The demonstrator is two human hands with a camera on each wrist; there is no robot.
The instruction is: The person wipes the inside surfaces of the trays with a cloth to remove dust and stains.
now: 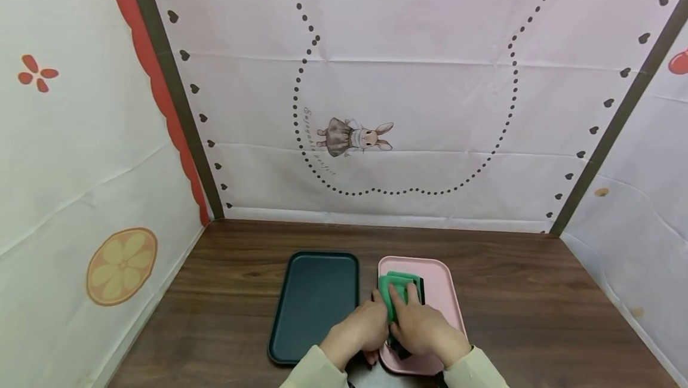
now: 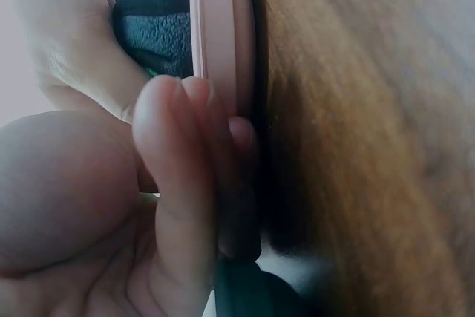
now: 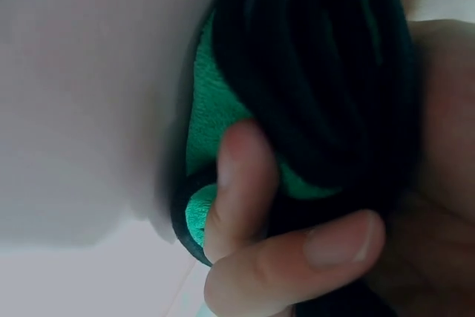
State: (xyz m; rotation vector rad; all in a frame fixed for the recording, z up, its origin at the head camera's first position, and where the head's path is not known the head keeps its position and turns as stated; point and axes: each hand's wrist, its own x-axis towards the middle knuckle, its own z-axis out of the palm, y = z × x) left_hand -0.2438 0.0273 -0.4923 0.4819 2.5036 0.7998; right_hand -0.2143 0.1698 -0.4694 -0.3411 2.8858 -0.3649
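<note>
A green cloth [image 1: 388, 301] with black edging lies folded on the pink tray [image 1: 439, 292]. My right hand [image 1: 421, 323] is over it, two fingers stretched across its top; in the right wrist view bent fingers [image 3: 245, 183] hold the thick folded edge of the cloth [image 3: 312, 72] near the palm. My left hand [image 1: 367, 323] is at the cloth's left side and the tray's left rim, one finger along the cloth's edge. The left wrist view has its loosely bent fingers [image 2: 182, 176] beside the pink tray's rim [image 2: 219, 27], with nothing visible between them. Its underside is partly hidden.
A dark green tray [image 1: 318, 301] lies just left of the pink one on the brown wooden table [image 1: 236, 292]. Printed cloth walls [image 1: 408, 95] stand behind and at both sides. A pale grey surface [image 1: 371, 374] shows at the near edge, between the sleeves.
</note>
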